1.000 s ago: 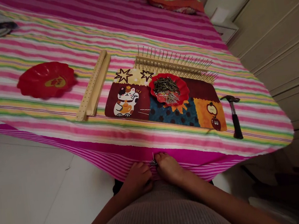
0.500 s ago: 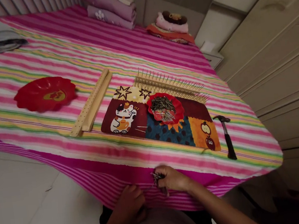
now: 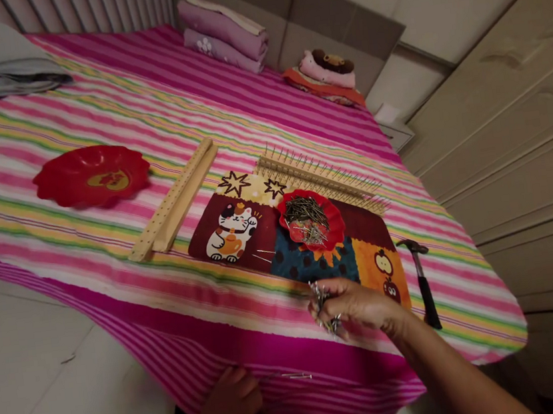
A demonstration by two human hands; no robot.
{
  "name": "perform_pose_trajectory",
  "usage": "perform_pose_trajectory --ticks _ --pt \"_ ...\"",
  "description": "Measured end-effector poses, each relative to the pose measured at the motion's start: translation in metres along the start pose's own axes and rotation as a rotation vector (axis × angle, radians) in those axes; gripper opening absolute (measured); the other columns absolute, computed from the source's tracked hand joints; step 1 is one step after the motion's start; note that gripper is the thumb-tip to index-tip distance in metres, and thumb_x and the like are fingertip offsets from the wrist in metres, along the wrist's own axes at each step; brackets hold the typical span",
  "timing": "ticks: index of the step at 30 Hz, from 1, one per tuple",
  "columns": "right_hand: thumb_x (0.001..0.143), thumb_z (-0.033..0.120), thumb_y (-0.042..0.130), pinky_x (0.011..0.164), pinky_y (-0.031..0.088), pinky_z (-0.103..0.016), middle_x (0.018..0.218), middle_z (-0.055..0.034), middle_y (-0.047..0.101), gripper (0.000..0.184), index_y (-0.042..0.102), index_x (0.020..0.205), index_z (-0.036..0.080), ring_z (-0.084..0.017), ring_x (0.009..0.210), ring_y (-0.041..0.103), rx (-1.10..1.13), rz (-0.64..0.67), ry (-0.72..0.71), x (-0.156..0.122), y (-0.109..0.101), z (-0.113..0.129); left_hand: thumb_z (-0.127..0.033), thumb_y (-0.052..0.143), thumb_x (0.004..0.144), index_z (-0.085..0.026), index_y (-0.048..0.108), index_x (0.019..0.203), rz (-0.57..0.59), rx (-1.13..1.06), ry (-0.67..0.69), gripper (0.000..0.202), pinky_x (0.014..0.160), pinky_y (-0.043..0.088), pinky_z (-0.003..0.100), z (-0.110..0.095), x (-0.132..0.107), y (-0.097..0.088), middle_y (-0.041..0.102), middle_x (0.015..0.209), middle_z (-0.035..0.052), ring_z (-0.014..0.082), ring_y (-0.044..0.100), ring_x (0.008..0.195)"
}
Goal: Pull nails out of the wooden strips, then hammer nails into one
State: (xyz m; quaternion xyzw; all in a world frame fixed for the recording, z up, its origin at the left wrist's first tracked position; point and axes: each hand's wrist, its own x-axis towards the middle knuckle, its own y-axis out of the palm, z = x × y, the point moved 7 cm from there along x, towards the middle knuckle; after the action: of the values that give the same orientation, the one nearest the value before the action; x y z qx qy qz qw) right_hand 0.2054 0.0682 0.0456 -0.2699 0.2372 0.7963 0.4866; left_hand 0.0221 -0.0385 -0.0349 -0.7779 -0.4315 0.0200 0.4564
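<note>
My right hand [image 3: 356,304] is raised over the front edge of the bed, closed on a bunch of small metal nails [image 3: 324,308]. It hovers just in front of the patterned cloth mat [image 3: 239,232]. A red dish of nails [image 3: 311,219] sits on that mat, beyond my hand. My left hand [image 3: 230,407] rests low against the hanging striped sheet, fingers curled; a thin nail [image 3: 292,376] lies just to its right. Behind the dish lies a wooden strip studded with upright nails [image 3: 318,178].
A black-handled hammer [image 3: 421,283] lies right of the mat. A plain wooden strip with holes [image 3: 175,199] and an empty red dish [image 3: 92,177] lie to the left on the striped bedspread [image 3: 94,115]. Folded bedding [image 3: 225,32] sits at the far end; cabinets [image 3: 524,136] stand right.
My right hand has risen from my lap up to the bed's edge, carrying the nails toward the mat. My left hand stayed low. The view tilted upward.
</note>
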Motion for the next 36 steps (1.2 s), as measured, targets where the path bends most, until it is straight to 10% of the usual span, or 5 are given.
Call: perform_pose_trajectory --ticks 8,17,21,28,36 --pt "0.073 0.011 0.053 0.044 0.048 -0.022 0.057 0.004 0.058 0.012 0.056 0.081 0.019 -0.011 0.044 0.055 -0.634 -0.429 -0.183 0.036 -0.063 0.124 -0.01 0.053 0.072 -0.021 0.043 0.074 0.005 0.05 0.061 0.015 0.066 0.027 0.03 0.005 -0.006 0.003 0.056 0.072 -0.0028 0.0149 0.046 0.069" --pt "0.072 0.01 0.06 0.099 0.041 -0.039 0.115 -0.0114 0.063 0.028 0.065 0.099 0.016 -0.025 0.111 0.055 -1.112 -0.678 -0.386 0.038 -0.061 0.137 -0.01 0.05 0.078 -0.02 0.044 0.073 -0.015 0.067 0.112 0.013 0.064 0.027 0.029 -0.001 0.003 -0.007 0.055 0.069 -0.0019 0.0145 0.044 0.066" --pt "0.08 0.024 0.055 0.08 0.049 -0.035 0.094 -0.0058 0.065 0.018 0.064 0.095 0.019 -0.019 0.085 0.061 -0.963 -0.744 -0.631 -0.009 -0.045 0.112 -0.014 0.051 0.081 -0.02 0.047 0.07 0.065 0.029 0.046 0.013 0.065 0.027 0.031 -0.003 0.007 -0.011 0.056 0.07 -0.0009 0.0156 0.045 0.069" --pt "0.076 0.027 0.054 0.067 0.049 -0.03 0.081 -0.0006 0.06 0.006 0.056 0.078 0.022 -0.014 0.066 0.058 -0.364 -0.726 -0.55 -0.032 -0.025 0.017 -0.016 0.053 0.083 -0.019 0.053 0.072 0.184 -0.037 0.018 0.011 0.068 0.03 0.03 -0.002 0.005 -0.009 0.057 0.073 0.0002 0.016 0.047 0.074" --pt "0.076 0.008 0.052 0.084 0.047 -0.031 0.096 -0.0062 0.063 0.019 0.06 0.088 0.02 -0.018 0.091 0.061 -0.84 -0.297 -0.291 -0.018 0.045 -0.086 -0.016 0.057 0.082 -0.019 0.054 0.073 0.231 -0.069 -0.016 0.01 0.07 0.031 0.03 -0.003 0.003 -0.009 0.058 0.076 -0.0001 0.0161 0.048 0.077"
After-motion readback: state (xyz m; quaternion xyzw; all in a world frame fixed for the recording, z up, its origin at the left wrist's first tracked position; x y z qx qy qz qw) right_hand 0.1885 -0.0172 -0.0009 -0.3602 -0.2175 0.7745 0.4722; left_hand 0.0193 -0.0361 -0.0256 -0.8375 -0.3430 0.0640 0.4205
